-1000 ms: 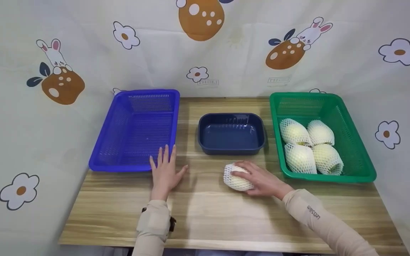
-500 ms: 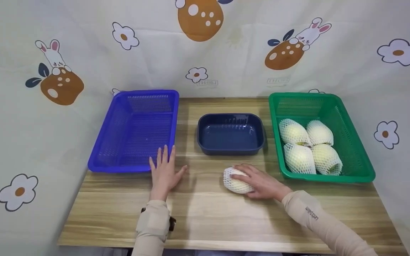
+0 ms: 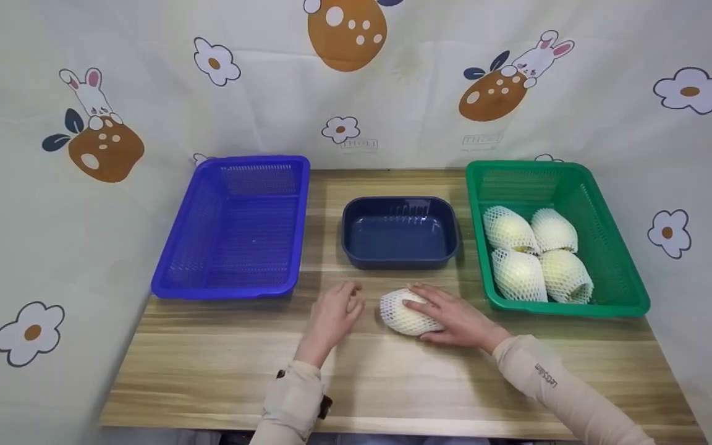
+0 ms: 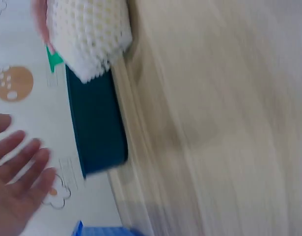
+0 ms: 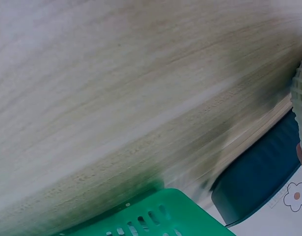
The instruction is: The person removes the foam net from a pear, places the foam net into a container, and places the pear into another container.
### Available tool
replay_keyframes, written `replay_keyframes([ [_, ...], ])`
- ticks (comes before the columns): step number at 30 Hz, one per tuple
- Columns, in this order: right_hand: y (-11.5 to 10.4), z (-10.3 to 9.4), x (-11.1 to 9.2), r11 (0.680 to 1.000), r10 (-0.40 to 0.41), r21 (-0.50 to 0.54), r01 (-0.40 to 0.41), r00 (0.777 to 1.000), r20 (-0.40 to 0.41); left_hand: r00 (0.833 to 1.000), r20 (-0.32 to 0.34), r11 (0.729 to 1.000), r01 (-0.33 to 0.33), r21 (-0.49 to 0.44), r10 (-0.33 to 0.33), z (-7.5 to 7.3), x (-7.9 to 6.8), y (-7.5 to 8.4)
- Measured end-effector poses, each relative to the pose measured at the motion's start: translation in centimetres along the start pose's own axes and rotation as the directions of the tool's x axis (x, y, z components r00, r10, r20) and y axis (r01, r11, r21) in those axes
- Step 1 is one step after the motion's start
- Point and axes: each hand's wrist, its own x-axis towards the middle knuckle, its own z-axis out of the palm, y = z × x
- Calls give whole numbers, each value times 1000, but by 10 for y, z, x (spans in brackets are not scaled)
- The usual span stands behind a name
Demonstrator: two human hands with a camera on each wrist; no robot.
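Backdrop (image 3: 418, 108): pale cloth printed with flowers and rabbits, rising behind the table and along both sides of it.
Table (image 3: 381, 386): wood-grained, lit brightest toward my edge.
Green basket (image 3: 569, 308): at my right, with four wrapped fruits (image 3: 518, 276) lying two by two against its left side.
Blue basket (image 3: 223, 293): at my left, its walls slotted.
Tray (image 3: 399, 242): dark blue, between the baskets, nearer the green one.
Right hand (image 3: 460, 321): reaching in from the right, my fingers curved over the fruit, gripping it.
Left hand (image 3: 334, 315): just left of the fruit, apart from it, fingers loosely bent and holding nothing.
Fruit (image 3: 398, 314): pale yellow in a white net, between my hands and in front of the tray; I cannot tell whether its underside touches the wood.
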Motion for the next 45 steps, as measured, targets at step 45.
replay_keyframes([
  [45, -4, 5, -18, 996, -83, -7, 84, 960, -267, 909, 392, 670, 380, -638, -143, 64, 1, 16],
])
